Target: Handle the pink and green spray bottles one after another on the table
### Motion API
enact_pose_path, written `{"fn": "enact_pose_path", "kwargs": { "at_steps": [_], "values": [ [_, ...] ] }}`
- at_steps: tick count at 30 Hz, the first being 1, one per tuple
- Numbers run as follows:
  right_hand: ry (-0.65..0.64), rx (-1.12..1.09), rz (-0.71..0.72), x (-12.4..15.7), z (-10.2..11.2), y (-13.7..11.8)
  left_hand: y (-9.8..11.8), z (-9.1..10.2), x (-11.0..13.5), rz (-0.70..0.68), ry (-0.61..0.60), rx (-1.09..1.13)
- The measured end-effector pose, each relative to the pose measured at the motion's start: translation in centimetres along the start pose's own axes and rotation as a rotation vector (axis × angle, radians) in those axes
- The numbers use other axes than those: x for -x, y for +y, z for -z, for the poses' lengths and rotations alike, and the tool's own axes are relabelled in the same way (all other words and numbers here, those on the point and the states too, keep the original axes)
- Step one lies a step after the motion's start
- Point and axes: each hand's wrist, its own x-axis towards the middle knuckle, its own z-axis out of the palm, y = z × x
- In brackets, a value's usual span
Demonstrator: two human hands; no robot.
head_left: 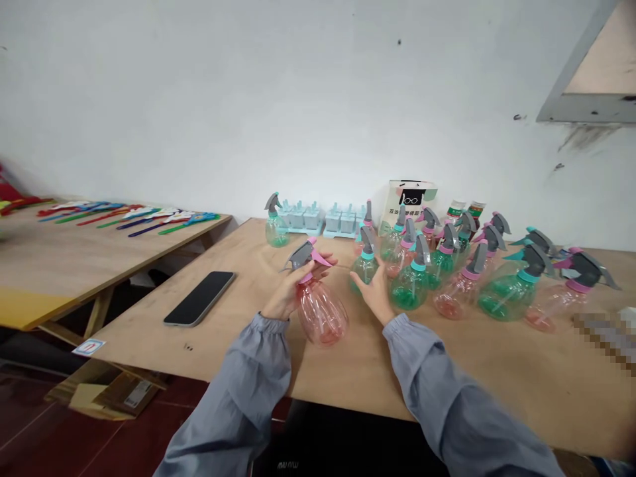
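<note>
My left hand (288,291) is closed around the neck of a pink spray bottle (322,315) with a grey and pink trigger head. The bottle tilts above the near part of the table. My right hand (375,291) is open, thumb and fingers apart, in front of a green spray bottle (366,264) with a turquoise collar; whether it touches that bottle I cannot tell. To its right stand several more pink and green spray bottles, among them a green one (408,289) and a pink one (454,296). A lone green spray bottle (277,230) stands at the back left.
A black phone (200,298) lies on the wooden table (238,358), left of my arms. Light-blue popsicle moulds (312,217) and a printed box (406,204) stand along the wall. Another table (139,255) at left carries colourful long-handled items (144,217).
</note>
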Motion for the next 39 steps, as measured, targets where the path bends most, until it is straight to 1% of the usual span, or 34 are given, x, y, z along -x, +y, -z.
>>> {"fn": "enact_pose_path", "kwargs": {
  "at_steps": [4, 8, 10, 13, 14, 16, 19, 21, 26, 31, 33, 36, 37, 39],
  "values": [
    [-0.040, -0.066, -0.006, 2.4, 2.5, -1.1, 0.2, -0.2, 0.1, 0.012, 0.045, 0.021],
    [-0.064, -0.107, -0.040, 3.4, 3.7, -1.9, 0.2, -0.5, -0.1, 0.012, 0.049, 0.074],
    [-0.067, -0.114, -0.047, 3.4, 3.8, -2.1, 0.1, -0.6, -0.2, -0.032, 0.073, 0.134],
    [-0.074, -0.114, -0.047, 3.3, 3.9, -2.2, 0.1, -0.6, -0.5, -0.169, 0.146, 0.195],
    [-0.077, -0.113, -0.051, 3.2, 3.9, -2.2, 0.1, -0.6, -0.5, -0.188, 0.158, 0.191],
    [-0.081, -0.114, -0.061, 3.2, 4.0, -2.3, 0.2, -0.6, -0.4, -0.156, 0.149, 0.163],
    [-0.092, -0.123, -0.071, 3.2, 4.1, -2.3, 0.3, -1.0, -0.2, -0.043, 0.113, 0.131],
    [-0.095, -0.132, -0.070, 3.2, 4.2, -2.4, 0.4, -1.4, 0.0, -0.016, 0.121, 0.133],
    [-0.103, -0.140, -0.075, 3.3, 4.3, -2.6, 0.3, -2.0, 0.4, -0.064, 0.151, 0.102],
    [-0.117, -0.156, -0.098, 3.4, 4.4, -2.6, 0.1, -1.9, 0.3, -0.007, 0.108, 0.095],
    [-0.117, -0.155, -0.101, 3.4, 4.4, -2.6, 0.1, -1.8, 0.2, -0.026, 0.150, 0.090],
    [-0.106, -0.142, -0.087, 3.4, 4.3, -2.6, 0.1, -1.5, 0.0, -0.107, 0.256, 0.062],
    [-0.104, -0.138, -0.080, 3.4, 4.3, -2.5, 0.1, -1.5, 0.0, -0.122, 0.274, 0.057],
    [-0.107, -0.134, -0.072, 3.4, 4.3, -2.5, 0.2, -1.4, -0.1, -0.114, 0.270, 0.065]
  ]
}}
